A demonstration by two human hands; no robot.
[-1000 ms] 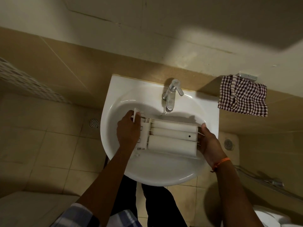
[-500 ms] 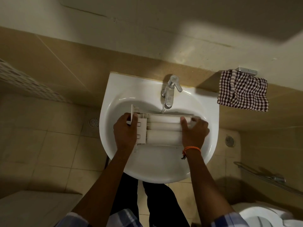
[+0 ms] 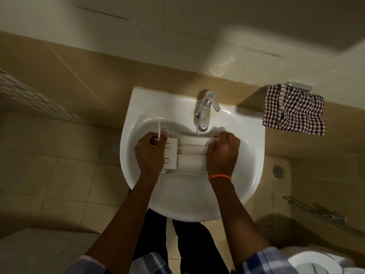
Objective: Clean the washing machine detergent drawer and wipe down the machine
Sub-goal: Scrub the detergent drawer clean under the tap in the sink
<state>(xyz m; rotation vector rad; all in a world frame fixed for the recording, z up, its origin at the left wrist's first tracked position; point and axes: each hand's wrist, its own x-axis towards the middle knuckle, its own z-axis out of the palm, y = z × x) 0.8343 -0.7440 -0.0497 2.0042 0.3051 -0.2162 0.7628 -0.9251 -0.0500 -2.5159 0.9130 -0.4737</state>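
The left hand (image 3: 150,153) grips the detergent drawer's (image 3: 189,155) nine-o'clock end, steadying it under the tap (image 3: 205,113) while the right hand (image 3: 222,153), fingers curled, rubs its three-o'clock end.

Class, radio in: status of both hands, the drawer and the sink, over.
Left hand shut on drawer at its front end. Right hand on its other end. Drawer held in the sink under running tap. Nothing in the way.

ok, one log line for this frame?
step: rinse drawer | left hand: grips drawer end | right hand: rubs top | tap: running | in sink
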